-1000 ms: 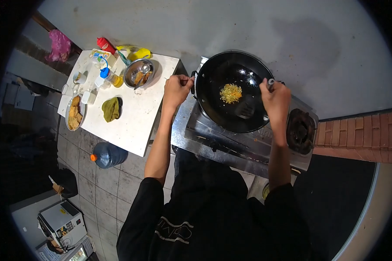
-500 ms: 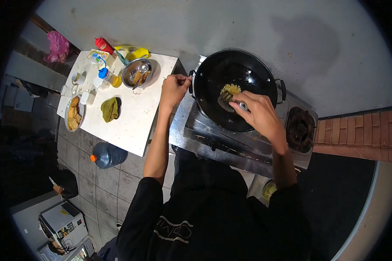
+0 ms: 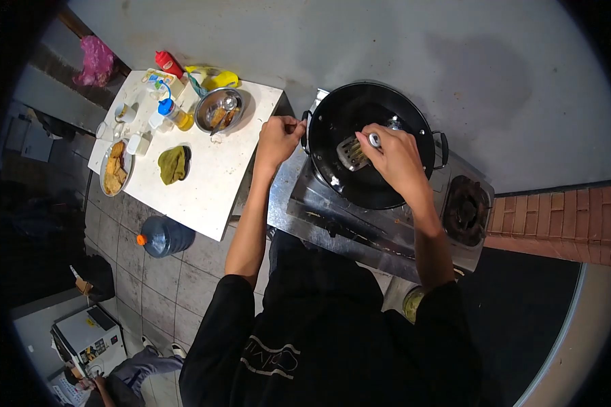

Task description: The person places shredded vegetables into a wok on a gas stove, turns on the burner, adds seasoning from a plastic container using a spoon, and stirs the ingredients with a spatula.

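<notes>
A black two-handled wok (image 3: pixel 338 114) sits on the steel gas stove (image 3: pixel 387 234). My left hand (image 3: pixel 278 141) is closed on the wok's left loop handle. My right hand (image 3: pixel 395 161) grips the handle of a slotted spatula (image 3: pixel 351 154), whose metal blade is tilted inside the wok. Small yellowish bits of food show at the blade; my right hand covers part of them, so how much lies beneath is hidden.
Left of the stove, a white table (image 3: pixel 214 186) carries a metal bowl (image 3: pixel 218 110) with a spoon, an oil bottle (image 3: pixel 176 115), a green cloth (image 3: pixel 173 165) and a plate of fried food (image 3: pixel 115 169). A water jug (image 3: pixel 166 236) lies on the floor. Another person (image 3: pixel 139 373) is at lower left.
The spatula blade has turned, so its slotted face now shows, and the food pile is mostly out of sight. My left hand keeps the handle. Another person has come into view at lower left.
</notes>
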`<action>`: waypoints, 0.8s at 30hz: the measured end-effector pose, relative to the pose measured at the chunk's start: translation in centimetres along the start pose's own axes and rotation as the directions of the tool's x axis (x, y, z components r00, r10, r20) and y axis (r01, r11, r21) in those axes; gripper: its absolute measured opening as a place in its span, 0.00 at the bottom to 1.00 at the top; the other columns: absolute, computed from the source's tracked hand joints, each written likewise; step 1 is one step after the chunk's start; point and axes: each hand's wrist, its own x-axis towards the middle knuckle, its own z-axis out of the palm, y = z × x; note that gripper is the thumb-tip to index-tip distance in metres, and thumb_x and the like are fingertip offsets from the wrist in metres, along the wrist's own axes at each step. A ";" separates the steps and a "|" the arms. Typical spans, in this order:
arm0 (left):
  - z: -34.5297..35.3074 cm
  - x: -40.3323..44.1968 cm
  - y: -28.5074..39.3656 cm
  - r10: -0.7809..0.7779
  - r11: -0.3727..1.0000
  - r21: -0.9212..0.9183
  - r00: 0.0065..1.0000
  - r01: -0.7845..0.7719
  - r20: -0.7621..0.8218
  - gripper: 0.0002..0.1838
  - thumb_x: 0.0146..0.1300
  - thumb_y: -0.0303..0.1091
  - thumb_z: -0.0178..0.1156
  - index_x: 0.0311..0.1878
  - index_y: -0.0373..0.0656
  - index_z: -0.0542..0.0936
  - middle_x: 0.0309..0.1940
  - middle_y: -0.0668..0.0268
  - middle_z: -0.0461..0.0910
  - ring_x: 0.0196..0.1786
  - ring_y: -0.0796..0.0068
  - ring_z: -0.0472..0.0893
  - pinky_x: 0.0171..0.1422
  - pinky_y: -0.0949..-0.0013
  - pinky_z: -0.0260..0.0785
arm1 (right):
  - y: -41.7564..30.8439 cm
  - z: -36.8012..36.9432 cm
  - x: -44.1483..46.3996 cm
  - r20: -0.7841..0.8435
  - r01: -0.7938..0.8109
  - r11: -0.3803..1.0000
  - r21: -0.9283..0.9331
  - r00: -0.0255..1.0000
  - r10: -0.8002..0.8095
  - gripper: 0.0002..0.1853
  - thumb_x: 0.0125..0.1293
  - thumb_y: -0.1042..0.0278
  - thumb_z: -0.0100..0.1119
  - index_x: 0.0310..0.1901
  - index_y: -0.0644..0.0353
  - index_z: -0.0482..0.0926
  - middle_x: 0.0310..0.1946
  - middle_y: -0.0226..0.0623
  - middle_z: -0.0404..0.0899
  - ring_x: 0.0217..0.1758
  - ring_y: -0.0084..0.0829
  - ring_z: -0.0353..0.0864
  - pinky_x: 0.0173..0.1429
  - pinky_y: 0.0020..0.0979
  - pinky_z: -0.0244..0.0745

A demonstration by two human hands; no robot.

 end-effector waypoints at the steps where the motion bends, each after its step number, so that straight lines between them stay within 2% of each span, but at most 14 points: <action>1: 0.0 0.0 0.1 -0.001 1.000 -0.005 1.000 0.001 0.005 0.16 0.57 0.39 0.64 0.31 0.32 0.82 0.20 0.54 0.79 0.25 0.63 0.80 0.33 0.65 0.70 | 0.8 0.3 0.5 0.000 0.008 0.996 -0.088 1.000 -0.008 0.11 0.64 0.65 0.59 0.32 0.66 0.78 0.25 0.48 0.78 0.27 0.48 0.79 0.31 0.39 0.71; 3: -0.1 -0.1 0.0 -0.002 1.000 -0.008 1.000 0.002 0.009 0.16 0.57 0.40 0.64 0.31 0.32 0.81 0.20 0.54 0.79 0.25 0.63 0.80 0.33 0.65 0.70 | 1.8 0.3 1.6 -0.045 -0.006 0.977 -0.213 0.999 -0.003 0.13 0.65 0.63 0.57 0.30 0.66 0.77 0.23 0.49 0.78 0.27 0.49 0.79 0.32 0.43 0.70; 5: -0.1 0.1 -0.1 0.007 0.998 0.062 0.999 -0.010 0.048 0.16 0.61 0.38 0.63 0.38 0.31 0.83 0.19 0.55 0.81 0.22 0.71 0.80 0.32 0.69 0.70 | 1.7 -0.8 2.0 -0.124 -0.069 0.986 -0.149 0.991 0.050 0.14 0.65 0.63 0.57 0.27 0.67 0.77 0.19 0.50 0.76 0.26 0.51 0.77 0.32 0.43 0.71; 6: -0.1 0.1 0.0 0.008 0.998 0.060 0.999 -0.011 0.044 0.16 0.61 0.38 0.63 0.38 0.31 0.83 0.19 0.55 0.81 0.22 0.71 0.80 0.32 0.69 0.70 | 1.3 -1.4 2.2 -0.142 -0.102 0.986 -0.132 0.986 0.083 0.15 0.65 0.63 0.57 0.26 0.68 0.77 0.18 0.50 0.76 0.25 0.51 0.77 0.33 0.43 0.71; 8: 0.0 -0.2 0.1 0.037 0.999 -0.003 0.999 -0.037 -0.030 0.15 0.57 0.39 0.64 0.30 0.32 0.81 0.19 0.53 0.79 0.25 0.63 0.80 0.33 0.65 0.70 | 1.0 -0.8 2.3 -0.144 -0.112 0.987 -0.113 0.985 0.095 0.16 0.64 0.62 0.57 0.26 0.68 0.77 0.18 0.50 0.75 0.25 0.51 0.76 0.33 0.43 0.71; 15: -0.2 -0.2 1.0 0.019 0.998 0.063 1.000 -0.018 -0.016 0.15 0.57 0.39 0.64 0.30 0.33 0.82 0.21 0.53 0.80 0.26 0.60 0.81 0.34 0.64 0.71 | 3.8 -0.3 2.5 -0.216 -0.159 0.974 -0.159 0.969 0.123 0.17 0.64 0.61 0.57 0.22 0.67 0.75 0.15 0.49 0.71 0.21 0.53 0.72 0.30 0.43 0.67; 16: -0.2 -0.3 1.0 0.036 0.996 0.081 0.999 -0.034 -0.014 0.15 0.58 0.39 0.64 0.33 0.33 0.83 0.20 0.54 0.80 0.24 0.63 0.81 0.33 0.65 0.70 | 3.6 -0.6 2.6 -0.235 -0.191 0.967 -0.171 0.961 0.148 0.18 0.64 0.61 0.57 0.21 0.67 0.74 0.14 0.49 0.70 0.20 0.53 0.71 0.29 0.43 0.66; 17: -0.2 -0.3 1.0 0.052 0.994 0.100 0.999 -0.051 -0.010 0.16 0.59 0.40 0.63 0.36 0.33 0.84 0.19 0.55 0.80 0.23 0.67 0.80 0.32 0.67 0.70 | 3.3 -0.5 2.7 -0.298 -0.169 0.978 -0.125 0.946 0.126 0.19 0.64 0.63 0.57 0.20 0.67 0.72 0.13 0.49 0.69 0.19 0.53 0.69 0.27 0.41 0.64; 20: -0.1 -0.3 1.0 0.063 0.991 0.119 0.998 -0.062 -0.007 0.15 0.59 0.39 0.63 0.35 0.33 0.83 0.17 0.57 0.79 0.21 0.68 0.80 0.31 0.67 0.69 | 2.3 -0.3 3.0 -0.332 -0.178 0.984 -0.019 0.929 0.162 0.18 0.63 0.64 0.57 0.19 0.67 0.72 0.13 0.49 0.68 0.19 0.54 0.68 0.26 0.41 0.63; 24: -0.1 0.0 0.8 0.018 0.994 0.110 1.000 -0.020 0.018 0.15 0.59 0.39 0.63 0.34 0.32 0.83 0.16 0.58 0.79 0.21 0.69 0.80 0.30 0.67 0.69 | 2.9 0.5 2.8 -0.329 -0.235 0.972 -0.010 0.919 0.219 0.18 0.63 0.65 0.57 0.19 0.68 0.72 0.13 0.49 0.68 0.19 0.54 0.68 0.26 0.41 0.63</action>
